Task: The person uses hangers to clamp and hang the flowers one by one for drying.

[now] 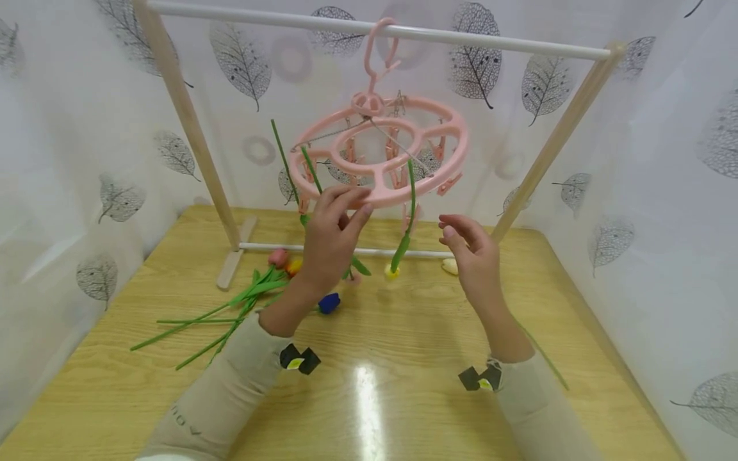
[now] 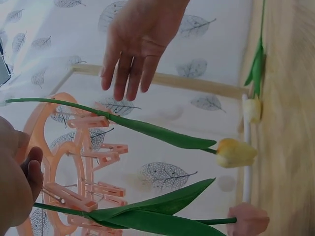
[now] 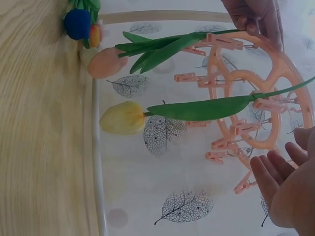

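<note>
My left hand (image 1: 331, 240) grips the front rim of a pink round clip hanger (image 1: 378, 181), its fingertips over the rim. Head-down from the hanger's pegs hang a yellow tulip (image 3: 123, 118) and a pink tulip (image 3: 107, 63), their green stems sticking up past the ring. A further green stem (image 1: 282, 153) rises at the hanger's left side. To the right of the yellow tulip, my right hand (image 1: 475, 259) is held in the air with its fingers loosely bent and nothing in them. Several pink pegs (image 2: 88, 121) dangle around the ring.
The hanger hooks over the white top rod (image 1: 496, 43) of a wooden-legged stand. On the table (image 1: 415, 384) at left lie several tulips, among them a blue one (image 1: 329, 303) and a reddish one (image 1: 278, 258). A whitish tulip (image 1: 450, 266) lies near the right hand. Leaf-print curtains surround the table.
</note>
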Action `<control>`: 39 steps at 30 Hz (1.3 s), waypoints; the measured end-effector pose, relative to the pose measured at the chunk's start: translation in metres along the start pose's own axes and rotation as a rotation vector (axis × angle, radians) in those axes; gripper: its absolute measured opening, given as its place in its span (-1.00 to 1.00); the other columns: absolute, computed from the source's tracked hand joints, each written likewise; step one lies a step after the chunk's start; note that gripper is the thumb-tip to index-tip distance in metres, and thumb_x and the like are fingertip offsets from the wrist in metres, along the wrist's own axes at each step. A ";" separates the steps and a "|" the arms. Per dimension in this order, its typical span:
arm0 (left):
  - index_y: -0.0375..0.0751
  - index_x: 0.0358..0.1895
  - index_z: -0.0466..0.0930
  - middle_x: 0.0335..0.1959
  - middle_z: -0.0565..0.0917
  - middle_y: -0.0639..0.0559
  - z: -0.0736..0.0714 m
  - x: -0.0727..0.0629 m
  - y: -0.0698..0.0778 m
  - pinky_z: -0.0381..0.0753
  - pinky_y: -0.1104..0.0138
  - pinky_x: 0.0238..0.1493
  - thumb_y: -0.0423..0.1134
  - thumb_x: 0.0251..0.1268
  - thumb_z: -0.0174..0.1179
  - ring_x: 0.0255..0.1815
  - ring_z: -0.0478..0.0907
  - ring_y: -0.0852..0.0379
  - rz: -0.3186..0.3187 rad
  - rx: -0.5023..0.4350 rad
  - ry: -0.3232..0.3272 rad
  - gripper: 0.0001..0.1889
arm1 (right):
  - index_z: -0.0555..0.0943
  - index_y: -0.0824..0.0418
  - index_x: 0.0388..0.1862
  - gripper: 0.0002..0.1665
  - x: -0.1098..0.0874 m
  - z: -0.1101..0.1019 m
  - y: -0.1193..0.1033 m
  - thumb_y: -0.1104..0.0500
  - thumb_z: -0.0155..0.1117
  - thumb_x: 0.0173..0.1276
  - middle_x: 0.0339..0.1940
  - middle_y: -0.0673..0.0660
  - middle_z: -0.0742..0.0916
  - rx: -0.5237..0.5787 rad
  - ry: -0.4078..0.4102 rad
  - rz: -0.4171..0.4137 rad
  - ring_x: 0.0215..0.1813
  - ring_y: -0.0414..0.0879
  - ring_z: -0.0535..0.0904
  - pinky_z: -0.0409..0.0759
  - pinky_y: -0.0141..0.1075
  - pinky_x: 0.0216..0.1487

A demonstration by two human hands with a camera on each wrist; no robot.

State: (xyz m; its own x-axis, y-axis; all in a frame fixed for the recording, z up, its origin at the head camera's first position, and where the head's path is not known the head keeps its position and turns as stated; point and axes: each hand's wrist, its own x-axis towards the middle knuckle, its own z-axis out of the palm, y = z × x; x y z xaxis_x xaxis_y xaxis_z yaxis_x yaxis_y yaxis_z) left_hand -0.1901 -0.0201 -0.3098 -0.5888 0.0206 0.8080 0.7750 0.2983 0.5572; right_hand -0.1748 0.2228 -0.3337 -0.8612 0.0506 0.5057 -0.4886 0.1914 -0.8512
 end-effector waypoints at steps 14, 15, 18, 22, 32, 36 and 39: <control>-0.27 0.13 0.69 0.01 0.60 -0.10 -0.027 0.007 -0.010 0.26 0.43 -0.50 -0.27 0.44 0.25 -0.59 0.22 0.20 0.004 -0.047 -0.067 -0.72 | 0.56 0.32 0.23 -0.57 -0.031 -0.048 0.030 0.07 0.18 0.56 0.01 -0.13 0.68 -0.228 -0.037 0.138 -0.08 -0.32 0.65 0.63 -0.52 0.03; -0.26 0.12 0.69 0.01 0.60 -0.10 -0.029 0.008 -0.011 0.26 0.42 -0.51 -0.28 0.43 0.25 -0.59 0.21 0.20 0.011 -0.052 -0.072 -0.72 | 0.56 0.30 0.25 -0.56 -0.033 -0.054 0.032 0.05 0.17 0.57 0.03 -0.10 0.67 -0.264 -0.044 0.143 -0.06 -0.34 0.65 0.62 -0.53 0.03; -0.26 0.12 0.69 0.03 0.59 -0.09 -0.035 0.009 -0.015 0.29 0.43 -0.51 -0.30 0.43 0.25 -0.59 0.24 0.21 0.017 -0.065 -0.090 -0.73 | 0.55 0.26 0.29 -0.54 -0.039 -0.071 0.036 0.01 0.14 0.58 0.13 0.07 0.67 -0.355 -0.058 0.174 0.01 -0.33 0.63 0.59 -0.58 0.04; -0.25 0.11 0.70 0.04 0.59 -0.06 -0.042 0.011 -0.020 0.31 0.44 -0.51 -0.30 0.44 0.24 -0.59 0.26 0.21 0.017 -0.064 -0.105 -0.74 | 0.50 0.20 0.36 -0.49 -0.047 -0.097 0.041 -0.05 0.08 0.60 0.30 0.22 0.60 -0.488 -0.111 0.226 0.16 -0.13 0.58 0.53 -0.61 0.01; -0.25 0.05 0.70 -0.02 0.60 -0.06 -0.052 0.016 -0.026 0.27 0.44 -0.60 -0.33 0.39 0.29 -0.65 0.23 0.22 -0.009 -0.090 -0.109 -0.77 | 0.53 0.38 0.27 -0.52 -0.066 -0.148 0.058 0.08 0.18 0.56 0.14 0.41 0.68 -0.739 -0.235 0.284 0.08 0.02 0.64 0.67 -0.23 0.04; -0.25 0.06 0.69 -0.02 0.59 -0.04 -0.056 0.019 -0.028 0.33 0.46 -0.60 -0.33 0.38 0.29 -0.64 0.31 0.22 -0.031 -0.098 -0.116 -0.76 | 0.54 0.46 0.23 -0.55 -0.074 -0.162 0.066 0.17 0.23 0.52 0.01 0.43 0.72 -0.799 -0.315 0.340 0.04 0.35 0.63 0.62 0.20 0.00; -0.24 0.07 0.69 -0.01 0.58 -0.02 -0.059 0.020 -0.031 0.39 0.47 -0.58 -0.32 0.39 0.29 -0.61 0.36 0.21 -0.042 -0.095 -0.123 -0.76 | 0.55 0.50 0.17 -0.59 -0.080 -0.170 0.072 0.27 0.26 0.45 -0.08 0.40 0.74 -0.836 -0.382 0.359 -0.04 0.32 0.65 0.63 0.17 -0.03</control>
State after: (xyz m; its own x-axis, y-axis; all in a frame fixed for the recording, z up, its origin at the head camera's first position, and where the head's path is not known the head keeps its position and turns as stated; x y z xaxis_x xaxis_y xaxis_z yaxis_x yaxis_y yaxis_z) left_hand -0.2122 -0.0856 -0.2993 -0.6404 0.1286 0.7572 0.7638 0.2099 0.6104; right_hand -0.1176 0.3990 -0.4112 -0.9982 -0.0506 0.0327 -0.0602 0.8652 -0.4977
